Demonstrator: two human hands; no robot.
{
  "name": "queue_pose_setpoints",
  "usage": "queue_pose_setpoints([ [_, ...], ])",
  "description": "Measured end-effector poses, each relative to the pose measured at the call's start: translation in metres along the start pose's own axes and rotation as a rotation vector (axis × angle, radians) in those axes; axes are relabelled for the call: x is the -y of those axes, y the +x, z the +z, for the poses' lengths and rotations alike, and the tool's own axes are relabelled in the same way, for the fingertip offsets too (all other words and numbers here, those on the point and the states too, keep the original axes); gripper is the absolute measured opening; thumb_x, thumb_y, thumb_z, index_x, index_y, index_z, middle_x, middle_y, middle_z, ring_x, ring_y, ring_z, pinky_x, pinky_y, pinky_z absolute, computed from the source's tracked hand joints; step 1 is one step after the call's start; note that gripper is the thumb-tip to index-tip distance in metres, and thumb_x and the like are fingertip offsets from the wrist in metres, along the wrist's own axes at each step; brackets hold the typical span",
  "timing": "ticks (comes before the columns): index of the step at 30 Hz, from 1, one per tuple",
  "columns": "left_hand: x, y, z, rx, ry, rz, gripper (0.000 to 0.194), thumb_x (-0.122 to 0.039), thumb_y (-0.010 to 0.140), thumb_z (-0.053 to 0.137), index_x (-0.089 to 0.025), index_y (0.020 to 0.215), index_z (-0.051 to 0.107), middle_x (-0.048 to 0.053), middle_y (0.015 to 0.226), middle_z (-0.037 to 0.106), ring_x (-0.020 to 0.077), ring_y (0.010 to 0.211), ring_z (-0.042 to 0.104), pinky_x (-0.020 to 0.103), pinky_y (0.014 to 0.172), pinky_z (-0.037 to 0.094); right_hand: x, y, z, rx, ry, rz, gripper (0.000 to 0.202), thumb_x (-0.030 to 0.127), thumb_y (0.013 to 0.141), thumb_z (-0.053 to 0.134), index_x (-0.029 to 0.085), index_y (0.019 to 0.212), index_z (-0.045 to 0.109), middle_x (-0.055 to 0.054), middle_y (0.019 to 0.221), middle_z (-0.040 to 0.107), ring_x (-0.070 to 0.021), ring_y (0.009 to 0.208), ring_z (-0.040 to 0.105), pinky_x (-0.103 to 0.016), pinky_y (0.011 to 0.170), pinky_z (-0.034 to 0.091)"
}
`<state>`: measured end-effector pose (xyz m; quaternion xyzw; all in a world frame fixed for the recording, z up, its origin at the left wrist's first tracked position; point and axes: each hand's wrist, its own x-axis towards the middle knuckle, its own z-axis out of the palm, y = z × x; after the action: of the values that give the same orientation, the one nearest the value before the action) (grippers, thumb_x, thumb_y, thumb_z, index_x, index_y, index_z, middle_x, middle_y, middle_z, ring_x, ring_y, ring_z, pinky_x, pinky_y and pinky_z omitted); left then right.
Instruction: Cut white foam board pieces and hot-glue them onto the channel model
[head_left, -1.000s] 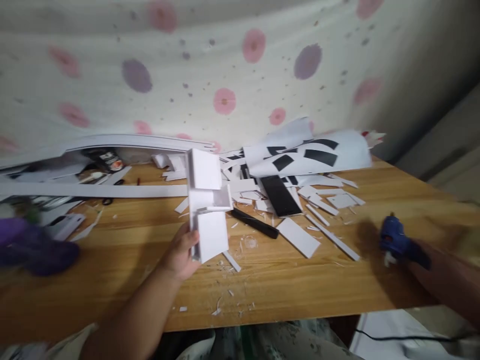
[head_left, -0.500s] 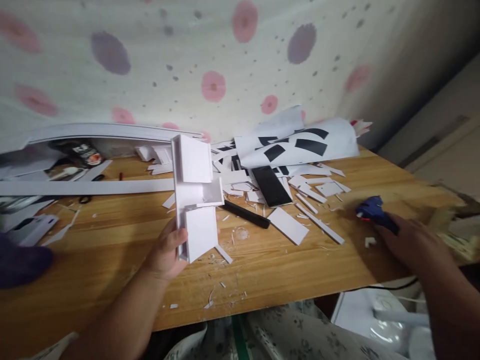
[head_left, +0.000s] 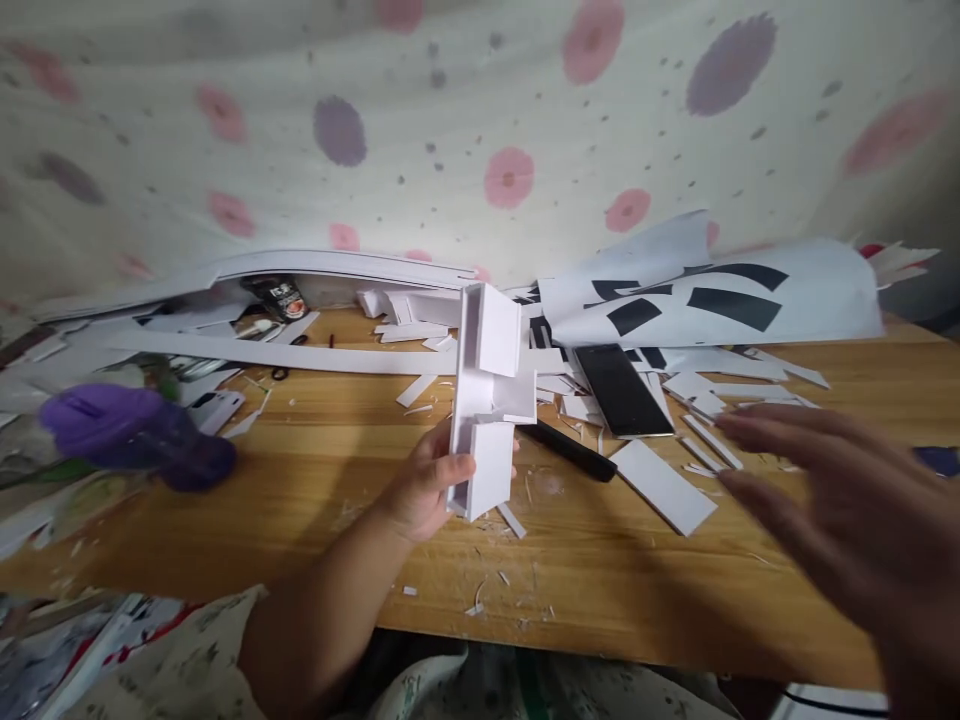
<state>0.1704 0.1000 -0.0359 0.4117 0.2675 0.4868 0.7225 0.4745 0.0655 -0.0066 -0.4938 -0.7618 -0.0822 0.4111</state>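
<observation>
My left hand [head_left: 427,480] grips the lower end of a white foam-board model [head_left: 491,400], thumb in front, holding it upright above the wooden table. The model has a long flat back with several box-like parts standing out to the right. My right hand [head_left: 832,520] is raised over the right of the table, blurred, its fingers stretched out and nothing in them. At the far right edge, part of the blue glue gun [head_left: 936,461] shows. Behind the model lies a black-handled tool [head_left: 574,452], its other end hidden by the model.
A dark phone [head_left: 624,390] lies among white offcuts, near a flat white board piece [head_left: 666,487]. Curled paper with black shapes [head_left: 720,300] leans at the back. On the left are a purple-lidded bottle [head_left: 135,430] and a long white strip [head_left: 300,355].
My right hand has let go of the glue gun, which stays on the right, and has moved in, fingers spread. The view has turned right; my left hand still holds the model.
</observation>
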Motion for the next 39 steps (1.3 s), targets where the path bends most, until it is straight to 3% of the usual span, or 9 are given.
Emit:
queue_pose_setpoints([
  [3,0.0,0.0,-0.001,0.014,0.018,0.022,0.042,-0.039,0.061,0.077,-0.015,0.093,0.066,0.006,0.081,0.065,0.0145,0.061,0.059,0.023,0.051,0.047,0.06,0.04,0.033,0.089,0.267,-0.27,0.033,0.018,0.084,0.061,0.023,0.117,0.057,-0.01,0.11,0.065,-0.0187,0.102,0.062,-0.03,0.085,0.053],
  [6,0.0,0.001,-0.002,0.013,0.047,0.048,0.04,-0.039,0.062,0.077,-0.014,0.091,0.067,0.006,0.081,0.064,0.012,0.06,0.055,0.02,0.049,0.042,0.079,0.064,0.058,0.147,0.372,-0.348,0.032,0.011,0.083,0.058,0.016,0.115,0.058,-0.012,0.112,0.065,-0.0184,0.105,0.061,-0.031,0.088,0.052],
  [10,-0.002,0.002,-0.002,0.012,0.08,0.059,0.037,-0.038,0.061,0.076,-0.015,0.089,0.066,0.004,0.08,0.063,0.01,0.057,0.051,0.02,0.05,0.039,0.078,0.075,0.074,0.219,0.459,-0.381,0.03,0.006,0.083,0.055,0.016,0.112,0.06,-0.008,0.103,0.068,-0.0161,0.093,0.061,-0.032,0.079,0.053],
  [17,-0.003,0.001,0.001,0.05,0.061,0.025,0.032,-0.036,0.064,0.075,-0.016,0.086,0.065,-0.002,0.064,0.054,0.0078,0.05,0.045,0.019,0.047,0.036,0.08,0.073,0.077,0.208,0.522,-0.361,0.022,0.006,0.084,0.055,0.016,0.1,0.064,-0.006,0.091,0.069,-0.0152,0.081,0.059,-0.031,0.072,0.05],
  [24,-0.003,0.0,0.003,0.057,0.006,0.004,0.029,-0.031,0.064,0.075,-0.015,0.085,0.065,-0.002,0.063,0.054,0.0077,0.05,0.047,0.018,0.046,0.039,0.078,0.071,0.08,0.228,0.568,-0.333,0.023,0.006,0.084,0.054,0.015,0.101,0.065,-0.008,0.094,0.069,-0.0158,0.085,0.059,-0.03,0.074,0.05],
  [32,-0.003,0.0,0.004,-0.022,0.038,-0.054,0.033,-0.035,0.059,0.076,-0.013,0.081,0.063,0.0,0.062,0.057,0.0089,0.048,0.049,0.019,0.043,0.038,0.076,0.068,0.081,0.235,0.58,-0.315,0.024,0.007,0.085,0.053,0.02,0.103,0.064,-0.006,0.095,0.069,-0.0168,0.086,0.061,-0.031,0.074,0.051],
  [39,-0.003,0.001,0.005,-0.003,-0.012,-0.062,0.028,-0.033,0.062,0.074,-0.013,0.078,0.061,-0.001,0.059,0.058,0.0089,0.045,0.05,0.019,0.041,0.042,0.073,0.068,0.085,0.249,0.594,-0.303,0.021,0.006,0.085,0.055,0.014,0.101,0.065,-0.006,0.092,0.069,-0.0141,0.086,0.061,-0.027,0.075,0.051],
])
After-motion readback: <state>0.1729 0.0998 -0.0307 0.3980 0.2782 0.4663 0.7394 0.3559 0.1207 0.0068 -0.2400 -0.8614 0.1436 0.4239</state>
